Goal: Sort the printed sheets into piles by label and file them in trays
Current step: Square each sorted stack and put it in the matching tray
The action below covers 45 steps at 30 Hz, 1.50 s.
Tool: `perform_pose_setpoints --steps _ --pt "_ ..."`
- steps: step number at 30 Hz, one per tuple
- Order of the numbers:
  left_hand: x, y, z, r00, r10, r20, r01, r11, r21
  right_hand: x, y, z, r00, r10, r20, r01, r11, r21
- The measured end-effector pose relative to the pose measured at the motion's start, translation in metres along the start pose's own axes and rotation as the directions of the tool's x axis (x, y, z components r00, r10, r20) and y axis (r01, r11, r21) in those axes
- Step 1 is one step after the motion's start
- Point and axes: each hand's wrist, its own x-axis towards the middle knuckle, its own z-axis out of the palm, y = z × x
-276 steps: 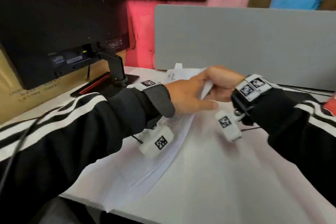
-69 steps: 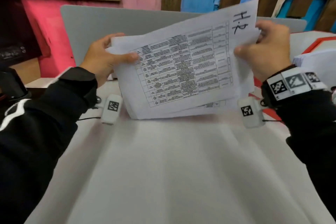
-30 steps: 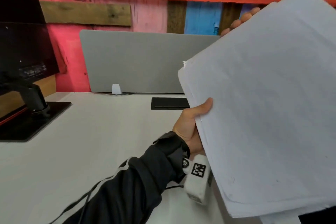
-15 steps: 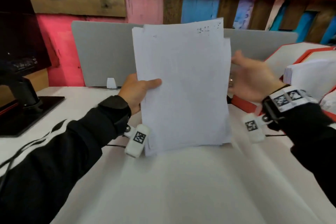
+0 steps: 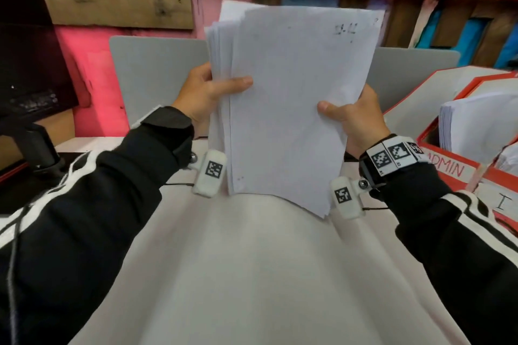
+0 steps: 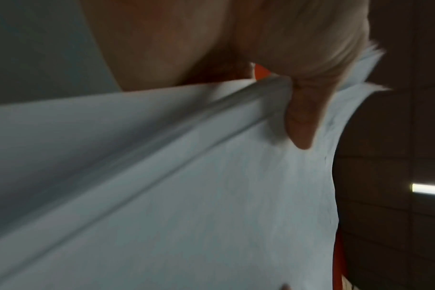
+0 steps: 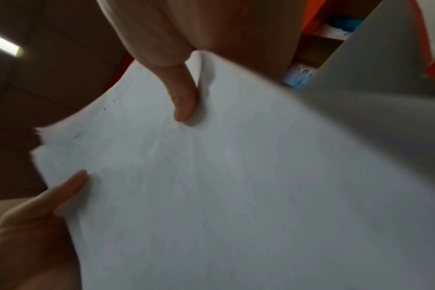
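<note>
A thick stack of white sheets (image 5: pixel 288 109) stands upright above the desk, blank backs toward me, with faint handwriting showing through at its top right. My left hand (image 5: pixel 208 92) grips its left edge, thumb laid across the front. At the right edge my right hand (image 5: pixel 351 117) grips it lower down, thumb on the front. In the left wrist view the stack (image 6: pixel 211 196) runs under my thumb (image 6: pixel 301 121). The right wrist view shows the paper (image 7: pixel 236 186) pinched under my right thumb (image 7: pixel 184 98). Red trays (image 5: pixel 454 168) stand at the right, one labelled ADMIN, holding sheets.
A white desk (image 5: pixel 266 274) spreads below the stack. A grey partition (image 5: pixel 157 75) stands behind it. A black monitor (image 5: pixel 30 59) on its stand occupies the left. Paper (image 5: pixel 476 129) stands inside the red tray at the right.
Over the last second the stack swung from the right side to upright in front of me. My right hand, held open beside it half a second ago, now grips its right edge.
</note>
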Motion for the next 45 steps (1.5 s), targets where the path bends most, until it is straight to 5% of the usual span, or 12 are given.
perform_pose_setpoints --steps 8,14,20,27,35,39,42,45 --pt "0.033 0.033 0.003 0.986 0.165 0.031 -0.163 0.985 -0.047 0.003 -0.009 -0.009 1.000 -0.020 0.023 0.020 1.000 -0.024" --pt "-0.004 -0.030 0.004 0.995 -0.096 -0.019 0.097 0.994 0.045 0.003 -0.009 -0.008 0.999 -0.045 0.025 0.046 0.999 -0.025" --pt "-0.020 -0.052 0.016 0.960 -0.137 -0.245 0.115 0.988 -0.101 0.002 -0.003 -0.001 0.986 -0.007 0.168 0.032 0.989 -0.147" --pt "-0.047 -0.073 -0.001 0.979 -0.196 0.050 0.180 0.959 0.220 -0.010 0.021 -0.021 0.996 -0.036 0.087 0.050 0.985 -0.164" --pt "-0.038 -0.063 0.029 0.990 0.068 -0.121 -0.045 0.981 0.187 -0.012 0.018 -0.017 0.999 -0.041 0.028 0.045 0.990 -0.136" --pt "-0.020 -0.060 0.046 0.957 0.148 -0.250 -0.097 0.974 0.205 -0.010 0.015 -0.004 0.978 -0.194 -0.079 0.174 0.962 -0.210" --pt "-0.007 -0.048 0.044 0.964 0.141 -0.225 -0.105 0.981 0.163 0.000 0.008 0.001 0.969 -0.223 -0.103 0.196 0.956 -0.219" --pt "-0.005 -0.056 0.034 0.985 0.034 -0.171 -0.022 0.998 0.066 0.004 0.016 -0.002 0.993 -0.100 -0.054 0.090 0.982 -0.165"
